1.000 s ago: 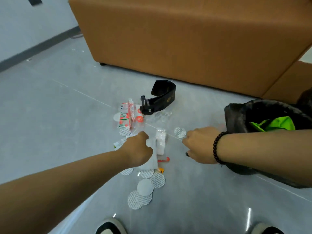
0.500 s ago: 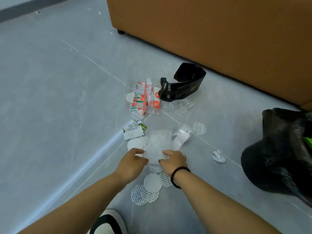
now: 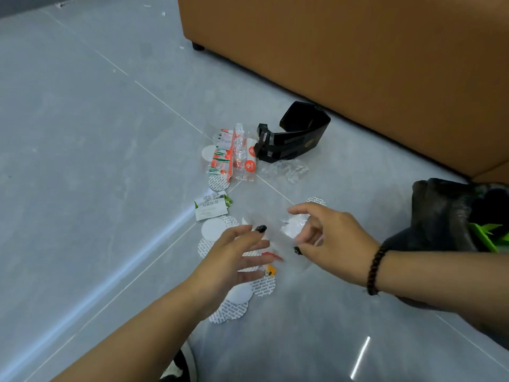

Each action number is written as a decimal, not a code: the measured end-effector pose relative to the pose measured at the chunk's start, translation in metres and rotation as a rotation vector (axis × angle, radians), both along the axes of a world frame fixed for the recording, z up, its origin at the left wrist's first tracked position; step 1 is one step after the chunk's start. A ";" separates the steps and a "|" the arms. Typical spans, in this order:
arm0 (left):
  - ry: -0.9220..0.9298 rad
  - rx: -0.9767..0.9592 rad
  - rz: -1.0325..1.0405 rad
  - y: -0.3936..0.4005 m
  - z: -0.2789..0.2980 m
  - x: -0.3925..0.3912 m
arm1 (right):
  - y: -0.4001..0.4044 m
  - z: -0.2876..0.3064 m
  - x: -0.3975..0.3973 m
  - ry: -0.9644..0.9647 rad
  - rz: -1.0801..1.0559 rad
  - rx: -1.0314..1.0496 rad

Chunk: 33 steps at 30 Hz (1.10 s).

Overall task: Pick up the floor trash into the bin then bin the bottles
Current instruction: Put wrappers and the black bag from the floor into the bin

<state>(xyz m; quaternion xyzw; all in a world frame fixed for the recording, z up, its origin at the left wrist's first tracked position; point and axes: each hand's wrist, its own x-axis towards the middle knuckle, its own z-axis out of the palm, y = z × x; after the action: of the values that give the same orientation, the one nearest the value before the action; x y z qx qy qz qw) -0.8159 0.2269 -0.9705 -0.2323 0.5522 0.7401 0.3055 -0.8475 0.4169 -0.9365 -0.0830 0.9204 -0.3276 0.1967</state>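
Left hand: left hand [image 3: 234, 257] hovers low over the litter, fingers spread and loose, gripping nothing; dark polish on the nails
Right hand: right hand [image 3: 327, 238] hangs just right of the left one, thumb and fingers curled round a clear plastic wrap [image 3: 286, 235]; the wrap is see-through and blurred, so its outline is hard to trace
Bracelet: a dark bead bracelet [image 3: 374, 271] sits on the right wrist
Trash: the litter lies in a loose band on the grey floor [image 3: 82, 161], running from near the sofa down toward the person
Discs: white round seal discs [image 3: 237, 304] lie overlapping under and beside the left hand, with more [image 3: 213, 230] just left of its fingertips
Label: a white paper label [image 3: 210, 206] with a green corner lies left of the discs
Packets: red and white packets [image 3: 231, 154] lie farther out, touching a black box [image 3: 292, 136]
Film: crumpled clear film [image 3: 283, 169] lies just below the box
Bin: a bin [image 3: 440, 213] lined with a black bag stands at the right edge of the view, right of the right hand, with something green [image 3: 484, 232] inside
Sofa: a tan sofa [image 3: 358, 64] fills the far right, its corner foot on the floor
Shoe: a black and white shoe [image 3: 179, 365] shows at the bottom edge
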 end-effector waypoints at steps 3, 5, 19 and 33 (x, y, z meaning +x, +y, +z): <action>0.005 0.115 -0.094 0.026 0.024 0.009 | 0.018 0.033 0.019 0.033 -0.039 -0.035; 0.020 0.137 -0.151 0.041 0.036 0.017 | 0.027 0.045 0.035 0.053 -0.076 -0.091; 0.155 0.123 -0.025 0.116 0.087 0.029 | 0.089 0.046 0.101 0.306 -0.602 -0.414; 0.194 -0.143 -0.104 0.080 0.064 0.037 | 0.112 0.030 0.108 -0.278 -0.549 -0.726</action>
<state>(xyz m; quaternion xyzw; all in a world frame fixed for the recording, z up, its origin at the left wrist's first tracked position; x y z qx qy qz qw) -0.7793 0.3073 -0.9067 -0.1516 0.6418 0.7011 0.2713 -0.7400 0.5294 -0.9069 0.1446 0.6993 -0.6759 0.1822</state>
